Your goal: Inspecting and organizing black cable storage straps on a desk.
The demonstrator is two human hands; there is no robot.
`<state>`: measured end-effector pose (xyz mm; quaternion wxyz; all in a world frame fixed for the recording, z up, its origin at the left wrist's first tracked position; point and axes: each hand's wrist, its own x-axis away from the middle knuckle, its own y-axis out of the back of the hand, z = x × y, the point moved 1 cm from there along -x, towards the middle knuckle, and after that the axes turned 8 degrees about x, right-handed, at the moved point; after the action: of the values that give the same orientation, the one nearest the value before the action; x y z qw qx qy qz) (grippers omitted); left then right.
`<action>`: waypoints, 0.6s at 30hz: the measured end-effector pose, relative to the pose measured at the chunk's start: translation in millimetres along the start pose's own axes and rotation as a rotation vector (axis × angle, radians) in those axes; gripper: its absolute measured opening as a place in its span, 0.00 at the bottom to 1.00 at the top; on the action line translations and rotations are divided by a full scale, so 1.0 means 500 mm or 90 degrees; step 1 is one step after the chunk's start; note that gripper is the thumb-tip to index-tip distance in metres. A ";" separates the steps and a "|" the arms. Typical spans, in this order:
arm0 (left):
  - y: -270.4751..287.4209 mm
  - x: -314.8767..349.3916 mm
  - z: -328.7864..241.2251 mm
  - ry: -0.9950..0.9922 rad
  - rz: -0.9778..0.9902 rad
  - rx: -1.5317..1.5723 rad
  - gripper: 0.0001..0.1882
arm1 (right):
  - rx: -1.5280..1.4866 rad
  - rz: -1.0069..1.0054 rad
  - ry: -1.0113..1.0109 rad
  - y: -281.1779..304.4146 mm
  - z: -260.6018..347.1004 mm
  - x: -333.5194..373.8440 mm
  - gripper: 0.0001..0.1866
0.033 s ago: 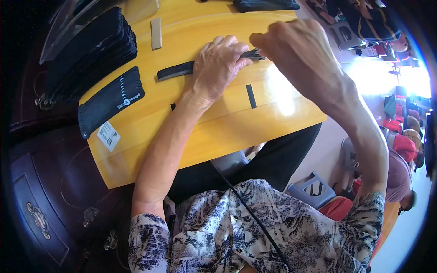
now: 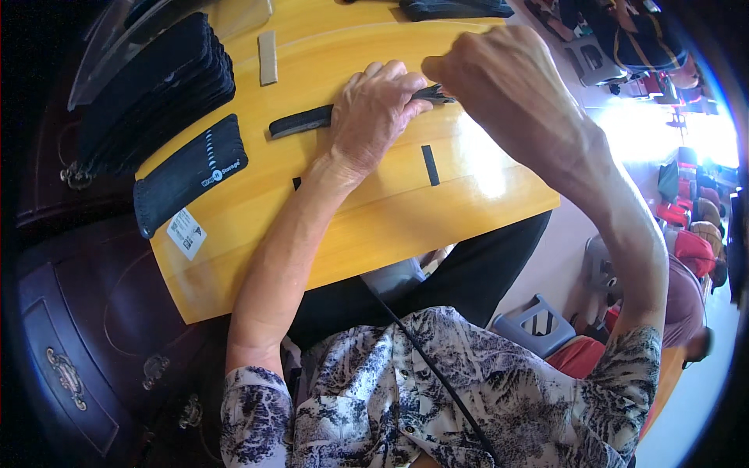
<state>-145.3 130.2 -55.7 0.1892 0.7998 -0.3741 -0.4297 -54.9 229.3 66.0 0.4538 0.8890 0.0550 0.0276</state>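
Observation:
A long black fabric strap (image 2: 300,122) lies across the yellow table. My left hand (image 2: 374,117) is closed over its middle, fingers curled around it and pressing it near the tabletop. The strap's right end comes out past my left thumb and goes under my right hand (image 2: 499,82). That right hand is a closed fist just above the strap's end; its fingertips and whatever they hold are hidden. Left of my hands lies a flat black fabric pouch (image 2: 195,168) with white print. A short black strip (image 2: 431,165) rests on the table below my right hand.
A stack of black fabric pieces (image 2: 172,86) stands at the table's left. A beige strip (image 2: 268,58) lies at the back, a white label (image 2: 186,234) at the left edge. More black fabric (image 2: 456,8) is at the far edge. Grey stools (image 2: 534,327) and other people are at right.
My right fist has shifted slightly up and to the left above the strap's end. My left hand and the strap stay where they were.

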 end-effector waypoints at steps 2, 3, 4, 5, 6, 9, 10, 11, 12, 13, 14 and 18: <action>0.005 0.004 -0.001 -0.013 -0.018 -0.005 0.13 | -0.006 -0.010 0.013 0.021 0.009 -0.028 0.03; 0.010 0.002 -0.010 -0.003 -0.016 -0.019 0.13 | 0.015 0.038 0.010 0.023 0.013 -0.035 0.03; 0.012 0.001 -0.015 0.008 -0.015 -0.033 0.13 | 0.035 0.086 0.008 0.029 0.017 -0.043 0.03; 0.005 0.002 -0.010 0.006 -0.016 -0.029 0.13 | 0.081 0.052 0.043 0.045 0.024 -0.042 0.03; 0.003 0.006 0.000 -0.017 -0.037 -0.060 0.13 | 0.080 0.049 0.046 0.049 0.038 -0.045 0.03; -0.002 0.015 0.012 -0.036 -0.069 -0.069 0.13 | 0.092 0.072 0.067 0.052 0.064 -0.052 0.04; -0.001 0.013 0.009 -0.035 -0.079 -0.043 0.14 | 0.094 0.072 0.069 0.047 0.058 -0.052 0.04; -0.001 0.012 0.005 -0.034 -0.082 -0.042 0.14 | 0.065 0.053 0.058 0.034 0.045 -0.049 0.03; 0.001 0.007 -0.005 -0.018 -0.050 -0.032 0.14 | 0.033 0.035 0.048 0.014 0.031 -0.045 0.02; 0.008 0.004 -0.009 -0.001 -0.021 -0.025 0.14 | 0.029 0.007 0.064 -0.002 0.020 -0.039 0.04; 0.006 0.005 -0.002 0.000 -0.023 -0.027 0.14 | 0.030 0.004 0.066 -0.014 0.013 -0.033 0.04; 0.001 0.001 -0.001 -0.003 0.007 0.016 0.14 | -0.127 -0.108 0.098 -0.071 -0.048 -0.003 0.11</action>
<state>-144.8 129.7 -55.4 0.1803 0.7991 -0.3842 -0.4258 -61.4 269.1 51.6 0.5352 0.8268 0.1613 0.0625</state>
